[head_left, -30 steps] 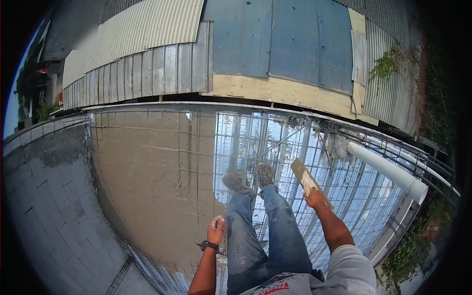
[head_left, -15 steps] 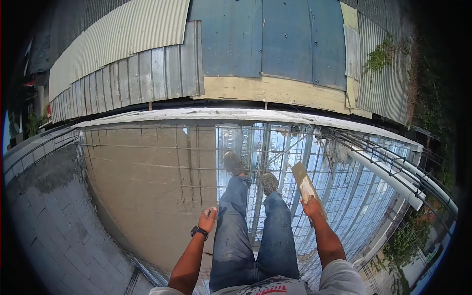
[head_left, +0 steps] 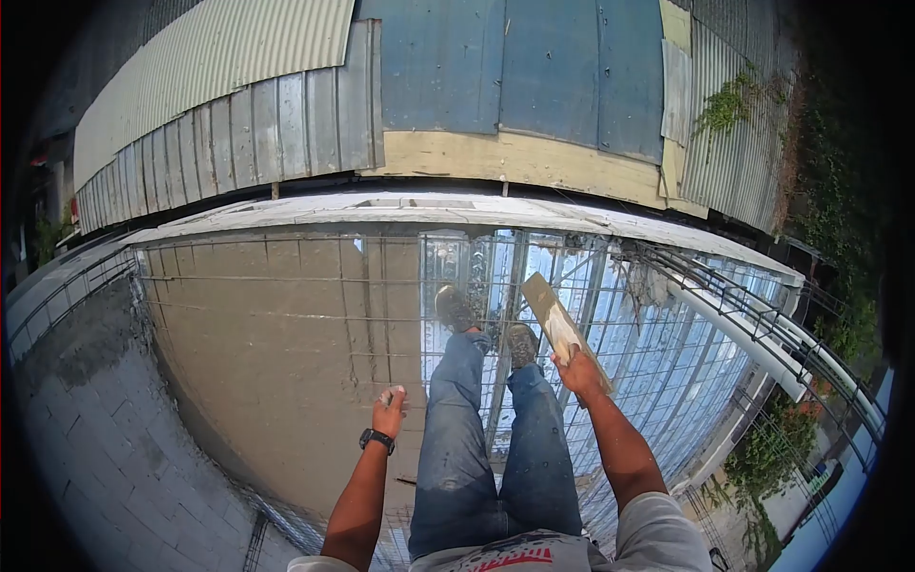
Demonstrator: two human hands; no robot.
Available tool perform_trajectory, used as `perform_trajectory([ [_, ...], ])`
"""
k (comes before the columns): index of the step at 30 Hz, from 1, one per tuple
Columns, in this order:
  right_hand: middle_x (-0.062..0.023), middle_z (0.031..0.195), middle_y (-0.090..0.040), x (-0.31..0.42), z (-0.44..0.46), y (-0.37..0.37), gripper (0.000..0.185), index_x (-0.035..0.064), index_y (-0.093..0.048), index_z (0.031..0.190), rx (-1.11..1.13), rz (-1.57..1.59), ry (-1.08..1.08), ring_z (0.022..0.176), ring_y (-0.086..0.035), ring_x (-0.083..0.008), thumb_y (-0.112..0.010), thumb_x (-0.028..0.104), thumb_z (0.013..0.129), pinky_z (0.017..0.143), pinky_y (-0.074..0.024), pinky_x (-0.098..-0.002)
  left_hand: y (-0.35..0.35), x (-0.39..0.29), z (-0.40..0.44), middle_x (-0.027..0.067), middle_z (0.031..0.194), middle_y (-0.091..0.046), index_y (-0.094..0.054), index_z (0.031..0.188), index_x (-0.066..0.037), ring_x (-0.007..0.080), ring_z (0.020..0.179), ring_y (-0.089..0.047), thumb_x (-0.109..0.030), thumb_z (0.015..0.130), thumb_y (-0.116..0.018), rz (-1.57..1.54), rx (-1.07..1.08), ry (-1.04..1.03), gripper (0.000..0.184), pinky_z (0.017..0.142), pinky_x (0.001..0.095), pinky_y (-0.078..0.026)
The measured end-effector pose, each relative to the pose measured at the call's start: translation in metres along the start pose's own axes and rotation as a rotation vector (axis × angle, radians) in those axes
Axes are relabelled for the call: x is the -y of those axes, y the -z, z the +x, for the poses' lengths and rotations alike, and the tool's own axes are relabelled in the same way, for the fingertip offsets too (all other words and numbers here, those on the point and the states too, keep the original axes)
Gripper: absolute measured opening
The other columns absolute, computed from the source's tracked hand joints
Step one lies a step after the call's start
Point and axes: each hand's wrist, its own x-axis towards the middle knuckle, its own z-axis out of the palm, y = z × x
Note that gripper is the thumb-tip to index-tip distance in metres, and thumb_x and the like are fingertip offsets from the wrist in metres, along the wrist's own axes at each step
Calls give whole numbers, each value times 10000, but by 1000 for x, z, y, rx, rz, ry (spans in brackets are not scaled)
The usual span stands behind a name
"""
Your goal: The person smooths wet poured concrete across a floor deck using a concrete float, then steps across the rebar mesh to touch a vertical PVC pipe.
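Note:
My right hand (head_left: 578, 372) is closed around a wooden float (head_left: 551, 315), a long flat board with a pale patch along its middle. The board is tilted, its far end beside my right boot (head_left: 521, 345), above the steel mesh. My left hand (head_left: 389, 408), with a black watch on the wrist, hangs over the wet concrete (head_left: 276, 343). Its fingers are loosely curled and apart, with pale smears on the tips and nothing visible in them. My left boot (head_left: 456, 308) is at the edge where concrete meets bare mesh.
Steel mesh (head_left: 658, 372) over shiny metal decking spreads to the right. A block wall (head_left: 114, 458) stands at left. Rebar bundles (head_left: 753, 310) and a white pipe (head_left: 748, 348) run along the right edge. Beyond the pale far ledge (head_left: 419, 212) are corrugated roof sheets (head_left: 229, 143).
My right hand and the float have moved left and slightly up, closer to my right boot. My left hand has shifted slightly left and its fingers have loosened. The view has tilted a little.

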Motion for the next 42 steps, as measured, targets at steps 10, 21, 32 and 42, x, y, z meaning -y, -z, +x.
perform_trajectory([
  [10,-323,1088,-659,14,11,6,711,-24,-483,1299,98,-101,10,1043,-641,-471,-508,591,943,927,-496,-520,-9,15,6,11,913,-691,-657,1097,-95,140,772,-671,-420,968,-628,-22,19,30,350,623,278,-485],
  [21,-307,1100,-662,6,23,14,659,-20,-515,1229,81,-94,18,1058,-643,-453,-544,568,933,928,-496,-510,-14,-4,4,57,1014,-695,-621,1158,-88,191,845,-682,-432,962,-631,16,20,-19,397,732,331,-523],
  [32,-305,1104,-666,-23,49,44,627,-26,-545,1220,128,-100,77,1066,-644,-451,-555,534,937,933,-492,-508,-84,5,-30,60,1016,-690,-625,1137,-84,188,867,-673,-440,943,-653,-2,-22,-31,406,739,340,-522],
  [42,-291,1131,-663,-111,65,75,629,-10,-544,1218,94,-66,27,1094,-639,-434,-570,549,931,941,-493,-506,-199,-24,-58,22,980,-683,-625,1154,-57,116,790,-635,-393,951,-662,26,75,-62,394,631,253,-450],
])
